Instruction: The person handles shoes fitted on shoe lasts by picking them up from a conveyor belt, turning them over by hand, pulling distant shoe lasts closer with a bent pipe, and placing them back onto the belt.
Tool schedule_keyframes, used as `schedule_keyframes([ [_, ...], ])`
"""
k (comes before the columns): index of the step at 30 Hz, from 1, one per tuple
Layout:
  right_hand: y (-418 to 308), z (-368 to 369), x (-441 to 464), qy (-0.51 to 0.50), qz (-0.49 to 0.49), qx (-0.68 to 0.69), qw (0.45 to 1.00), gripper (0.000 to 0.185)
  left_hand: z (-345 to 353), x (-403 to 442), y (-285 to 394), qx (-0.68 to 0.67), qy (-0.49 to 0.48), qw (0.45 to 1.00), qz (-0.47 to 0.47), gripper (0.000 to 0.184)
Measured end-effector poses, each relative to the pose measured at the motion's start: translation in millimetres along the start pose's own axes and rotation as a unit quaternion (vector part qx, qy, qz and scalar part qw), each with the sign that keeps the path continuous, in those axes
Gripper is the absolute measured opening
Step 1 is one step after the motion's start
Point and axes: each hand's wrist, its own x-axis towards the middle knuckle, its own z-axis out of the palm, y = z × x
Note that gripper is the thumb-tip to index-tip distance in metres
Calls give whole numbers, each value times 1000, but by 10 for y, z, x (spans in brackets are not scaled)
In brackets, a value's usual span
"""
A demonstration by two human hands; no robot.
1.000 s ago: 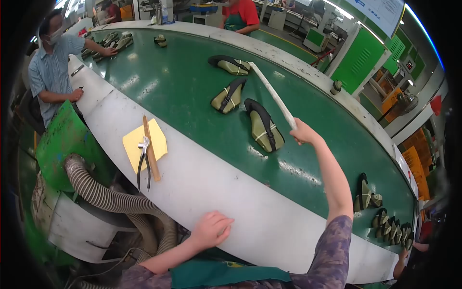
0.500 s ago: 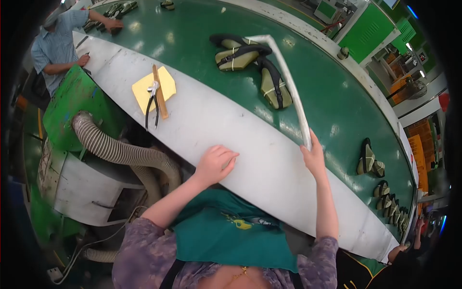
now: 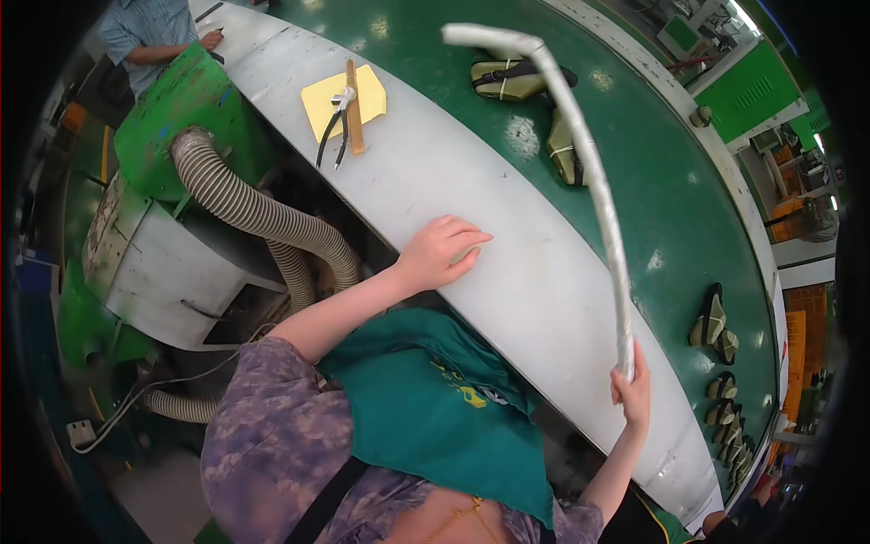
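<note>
My right hand (image 3: 633, 390) grips the lower end of a long pale rod (image 3: 600, 186) with a bent top, its surface looking wrapped. The rod reaches up over the green surface (image 3: 662, 172). Behind its bend lie shoes on green lasts: one sandal (image 3: 510, 82) with dark straps, and another (image 3: 566, 152) partly hidden by the rod. My left hand (image 3: 444, 254) rests over the near edge of the white tabletop (image 3: 526, 272), fingers loosely bent, thumb apart, holding nothing. Beyond it, pliers (image 3: 337, 118) and a wooden strip (image 3: 354, 113) lie on a yellow sheet (image 3: 317, 95).
More shoes on lasts (image 3: 711, 317) line the green surface at right. At left stand a green machine (image 3: 163, 118) and a ribbed hose (image 3: 236, 204). A person in a blue shirt (image 3: 149, 36) is at the table's far left end.
My right hand has drawn the rod back toward me and to the right. The rod's bent end is now farther from the sandals. My left hand keeps its pose; the whole view has shifted.
</note>
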Motion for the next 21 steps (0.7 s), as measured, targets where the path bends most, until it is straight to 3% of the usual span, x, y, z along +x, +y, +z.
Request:
schedule_keyframes([
  [3, 275, -120, -278, -100, 39, 21, 994, 74, -29, 24, 50, 26, 19, 999, 11, 38],
  [8, 643, -505, -552, -117, 93, -69, 986, 68, -60, 215, 232, 27, -29, 998, 58, 41],
  [11, 569, -756, -560, -80, 17, -226, 971, 67, 57, 500, 365, -6, -75, 992, 105, 36],
  [12, 479, -781, -513, -78, 32, -239, 967, 64, 131, 611, 382, -14, -87, 989, 120, 35],
  [15, 174, -722, -212, -39, -40, -281, 958, 61, 438, 973, 364, -33, -105, 983, 146, 29],
  [18, -227, -330, 394, 29, -83, -255, 963, 59, 751, 1318, 269, -90, -111, 984, 104, 24],
  [21, -441, 251, 1245, 108, -259, -298, 912, 58, 925, 1547, 187, -114, -112, 987, 24, 25],
])
